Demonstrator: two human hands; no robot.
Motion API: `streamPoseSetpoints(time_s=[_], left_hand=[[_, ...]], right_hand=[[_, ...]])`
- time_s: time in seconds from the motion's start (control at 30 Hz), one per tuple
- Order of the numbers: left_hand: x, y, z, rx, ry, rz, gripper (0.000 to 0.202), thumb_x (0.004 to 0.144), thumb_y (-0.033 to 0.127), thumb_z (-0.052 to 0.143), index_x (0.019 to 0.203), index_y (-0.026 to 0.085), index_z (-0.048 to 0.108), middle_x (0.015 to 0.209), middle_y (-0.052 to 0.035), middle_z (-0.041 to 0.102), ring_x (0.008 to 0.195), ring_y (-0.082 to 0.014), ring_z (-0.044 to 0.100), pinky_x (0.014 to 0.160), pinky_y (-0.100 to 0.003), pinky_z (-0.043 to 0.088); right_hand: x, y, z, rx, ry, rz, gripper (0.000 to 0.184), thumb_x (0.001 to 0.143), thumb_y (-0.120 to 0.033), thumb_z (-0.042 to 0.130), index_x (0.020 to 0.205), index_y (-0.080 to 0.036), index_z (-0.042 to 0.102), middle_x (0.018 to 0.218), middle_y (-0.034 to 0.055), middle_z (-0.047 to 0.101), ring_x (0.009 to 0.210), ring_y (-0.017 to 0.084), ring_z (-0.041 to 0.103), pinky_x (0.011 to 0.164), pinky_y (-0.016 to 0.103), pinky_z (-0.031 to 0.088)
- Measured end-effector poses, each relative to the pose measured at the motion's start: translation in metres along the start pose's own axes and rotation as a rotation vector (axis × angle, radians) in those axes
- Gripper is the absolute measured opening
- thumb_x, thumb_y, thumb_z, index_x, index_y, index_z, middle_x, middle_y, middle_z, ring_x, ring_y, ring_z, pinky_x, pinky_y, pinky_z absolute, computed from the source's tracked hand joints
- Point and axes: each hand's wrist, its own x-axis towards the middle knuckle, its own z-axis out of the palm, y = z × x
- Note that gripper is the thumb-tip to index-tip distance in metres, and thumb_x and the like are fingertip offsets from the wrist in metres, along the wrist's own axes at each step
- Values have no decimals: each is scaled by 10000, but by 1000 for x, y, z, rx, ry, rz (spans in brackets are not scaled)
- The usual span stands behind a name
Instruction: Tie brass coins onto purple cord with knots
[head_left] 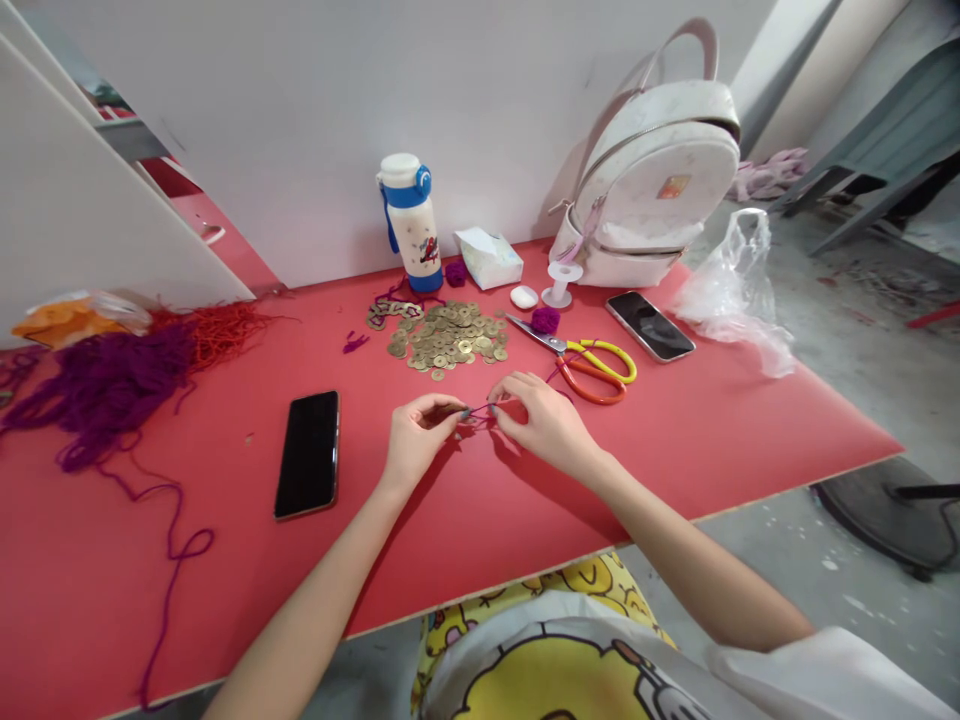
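Observation:
Between my two hands runs a short stretch of purple yarn (481,409), held above the red table. My left hand (420,435) pinches one side of it between thumb and fingers; whether a coin is also in that pinch I cannot tell. Opposite it, my right hand (544,420) grips the yarn with thumb and forefinger. A strand trails behind the right hand toward a small purple yarn ball (545,320). Just beyond my hands lies a pile of brass-coloured coins with holes (457,335), with a strung bunch of coins (386,314) at its left.
Scissors (592,370) with yellow and orange handles lie right of the coins. Phones rest at left (308,455) and right (650,325). Behind stand a bottle (412,225), a tissue pack (489,258), a white spool (561,285) and a backpack (652,185). Purple yarn (112,385) heaps at left.

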Motion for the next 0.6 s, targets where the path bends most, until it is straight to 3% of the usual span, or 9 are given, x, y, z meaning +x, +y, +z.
streamPoseSetpoints(time_s=[0.13,0.37,0.47,0.6], left_hand=[[0,1,0,-11,15,-31,161,656,268,803,755,162,734,734,-48,726,643,-175,666,569,-266,550],[4,-3,-2,-137,72,-72,258,580,291,869,748,157,726,735,-39,724,631,-146,649,550,-233,519],[4,-3,-2,-263,55,-86,290,569,299,882,761,156,718,729,-39,725,632,-150,659,509,-217,483],[2,3,0,-393,11,-138,341,521,307,911,741,158,698,709,-45,724,675,-182,690,466,-202,439]], right_hand=[[-1,2,1,135,26,-78,122,910,-184,518,919,-212,636,999,66,661,982,227,563,828,336,449],[-7,-1,7,267,-107,-206,163,930,-149,529,836,-200,652,1122,77,661,1075,220,551,967,377,433],[-9,-5,10,295,-160,-220,171,918,-129,541,807,-196,653,1049,66,689,1020,202,585,939,359,451],[-9,-9,14,317,-181,-112,142,904,-128,562,843,-192,673,918,44,700,880,178,629,836,314,476]])
